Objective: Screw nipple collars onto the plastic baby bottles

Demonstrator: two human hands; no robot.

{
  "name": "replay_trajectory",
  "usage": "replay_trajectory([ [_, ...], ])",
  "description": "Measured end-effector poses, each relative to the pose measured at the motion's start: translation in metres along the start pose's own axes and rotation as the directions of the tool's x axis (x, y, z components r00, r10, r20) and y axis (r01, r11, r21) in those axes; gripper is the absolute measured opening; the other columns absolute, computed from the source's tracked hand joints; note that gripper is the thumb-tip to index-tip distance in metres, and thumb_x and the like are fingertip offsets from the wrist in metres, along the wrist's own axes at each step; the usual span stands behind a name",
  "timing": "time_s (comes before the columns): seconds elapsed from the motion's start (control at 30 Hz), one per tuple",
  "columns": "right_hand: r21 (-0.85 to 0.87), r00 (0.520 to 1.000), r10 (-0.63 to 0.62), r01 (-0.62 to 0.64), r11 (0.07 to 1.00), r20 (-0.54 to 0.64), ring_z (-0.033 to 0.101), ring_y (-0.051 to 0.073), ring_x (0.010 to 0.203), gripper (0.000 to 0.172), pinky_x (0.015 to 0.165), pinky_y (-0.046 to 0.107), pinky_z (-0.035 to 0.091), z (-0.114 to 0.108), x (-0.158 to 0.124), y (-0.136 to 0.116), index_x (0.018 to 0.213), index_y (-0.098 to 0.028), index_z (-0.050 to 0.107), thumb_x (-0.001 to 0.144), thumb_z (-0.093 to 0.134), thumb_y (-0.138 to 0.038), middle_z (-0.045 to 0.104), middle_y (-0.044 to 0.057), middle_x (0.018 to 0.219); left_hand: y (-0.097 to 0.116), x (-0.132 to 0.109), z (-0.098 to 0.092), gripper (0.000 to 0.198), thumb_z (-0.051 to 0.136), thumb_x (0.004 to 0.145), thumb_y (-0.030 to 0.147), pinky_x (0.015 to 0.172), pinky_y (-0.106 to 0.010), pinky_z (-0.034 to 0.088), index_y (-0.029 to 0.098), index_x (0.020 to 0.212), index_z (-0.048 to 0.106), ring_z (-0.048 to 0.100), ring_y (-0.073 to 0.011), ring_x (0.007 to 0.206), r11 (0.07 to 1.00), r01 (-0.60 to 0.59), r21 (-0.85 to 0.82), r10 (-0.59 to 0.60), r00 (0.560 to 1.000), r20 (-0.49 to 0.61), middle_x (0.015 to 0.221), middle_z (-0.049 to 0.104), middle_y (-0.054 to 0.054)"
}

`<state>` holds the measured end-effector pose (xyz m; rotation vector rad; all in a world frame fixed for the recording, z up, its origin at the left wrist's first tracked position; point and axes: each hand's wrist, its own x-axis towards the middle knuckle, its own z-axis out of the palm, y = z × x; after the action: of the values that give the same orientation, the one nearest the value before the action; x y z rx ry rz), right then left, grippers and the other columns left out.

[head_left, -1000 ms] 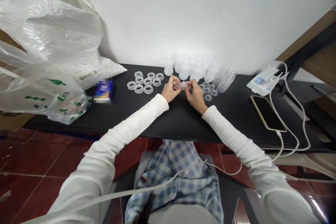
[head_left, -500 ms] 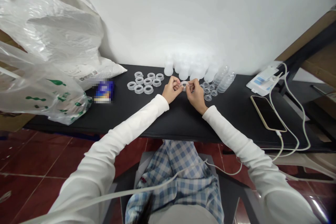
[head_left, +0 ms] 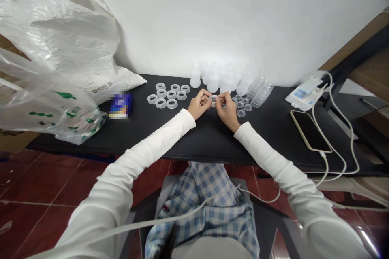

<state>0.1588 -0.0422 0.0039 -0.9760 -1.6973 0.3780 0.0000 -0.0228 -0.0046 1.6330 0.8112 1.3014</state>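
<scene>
My left hand and my right hand meet over the black table, both pinching one small clear plastic ring between their fingertips. To the left of my hands lie several white plastic rings in a cluster. Right of my hands sit several small clear inserts. Behind them stand translucent white bottles along the wall and two leaning stacks of clear caps.
Large plastic bags fill the table's left end, with a blue packet beside them. A phone with a white cable and a white charger pack lie at the right. Red floor tiles show below the table edge.
The ring between my fingertips has been turned, from lying edge-on to facing up. My hands have stayed in the same place.
</scene>
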Motion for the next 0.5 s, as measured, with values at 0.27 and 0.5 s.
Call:
replay_trajectory([
  [0.27, 0.024, 0.997, 0.068, -0.069, 0.997, 0.031, 0.05, 0.013, 0.061, 0.03, 0.06, 0.031, 0.044, 0.0002, -0.0004, -0.0008, 0.083, -0.025, 0.045, 0.093, 0.06, -0.049, 0.052, -0.004, 0.07, 0.0061, -0.0017, 0.0013, 0.025, 0.07, 0.084, 0.039, 0.055, -0.021, 0.044, 0.021, 0.09, 0.053, 0.053, -0.0071, 0.05, 0.996, 0.028, 0.089, -0.027, 1.0, -0.007, 0.057, 0.058, 0.009],
  [0.5, 0.02, 0.996, 0.082, -0.083, 0.996, 0.045, 0.047, 0.011, 0.057, 0.031, 0.056, 0.029, 0.04, 0.0014, -0.0013, -0.0018, 0.083, -0.025, 0.043, 0.094, 0.058, -0.05, 0.05, -0.005, 0.068, 0.0057, -0.0025, 0.0033, 0.023, 0.071, 0.083, 0.032, 0.055, -0.02, 0.043, 0.02, 0.087, 0.051, 0.052, -0.0065, 0.051, 0.993, 0.067, 0.102, -0.062, 0.997, -0.053, 0.059, 0.06, 0.009],
])
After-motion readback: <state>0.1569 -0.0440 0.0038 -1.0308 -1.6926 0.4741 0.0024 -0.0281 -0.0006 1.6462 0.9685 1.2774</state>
